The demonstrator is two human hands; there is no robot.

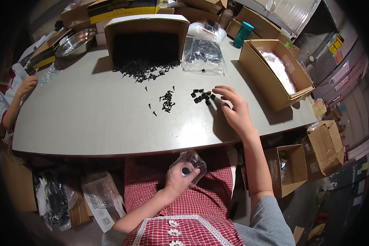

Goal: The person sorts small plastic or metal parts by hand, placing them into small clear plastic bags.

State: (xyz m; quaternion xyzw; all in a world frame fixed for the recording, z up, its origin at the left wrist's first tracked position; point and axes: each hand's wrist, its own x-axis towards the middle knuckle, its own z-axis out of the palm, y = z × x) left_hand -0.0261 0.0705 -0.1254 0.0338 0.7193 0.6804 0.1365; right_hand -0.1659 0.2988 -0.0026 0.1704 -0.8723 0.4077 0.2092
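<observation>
Over my lap, my left hand is closed on a clear plastic bag. A small round piece with a dark centre and pale rim shows at that hand, in or against the bag. My right hand hovers at the right of the table, fingers apart and holding nothing that I can see. Its fingertips are beside a small cluster of black blocky pieces. Left of those lies a loose group of black screws, with a few single screws around it.
A tipped carton spills black screws onto the table. Behind the pieces lie a plastic-bagged pack and a teal bottle. An open cardboard box stands right. Another person's hand is at far left, near a metal bowl.
</observation>
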